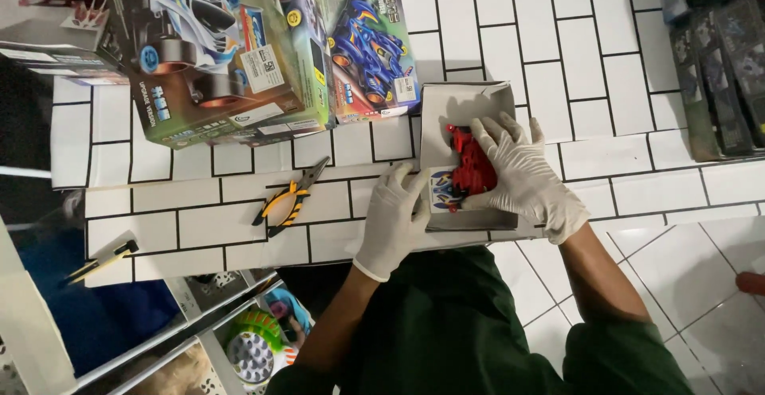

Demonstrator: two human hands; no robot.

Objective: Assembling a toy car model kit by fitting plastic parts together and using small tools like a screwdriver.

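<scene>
White tiles with dark grout cover the tabletop (239,220), and a small open white box (466,108) lies near its front edge, close to the person's body. The right hand (522,176), in a white glove, rests over the box with fingers curled on a red toy car body (474,164) that sits inside; the grip looks loose rather than clamped. The left hand (394,220), also gloved, presses flat and open against the box's left side, next to a printed sticker sheet (441,190) lying in the box beside the car.

Left of the hands there is bare tile, broken only by yellow-handled pliers (285,200) lying apart from the box. Farther left, at the tabletop's corner, lies a slim yellow and black knife (103,258). Behind the box, two large model-car boxes (239,44) stand close together, the nearer one almost touching the white box's back flap. To the right the tile runs clear toward dark stacked packages (717,60) at the far edge.

The car body is bright red, glossy, with dark gaps between its ribs.
</scene>
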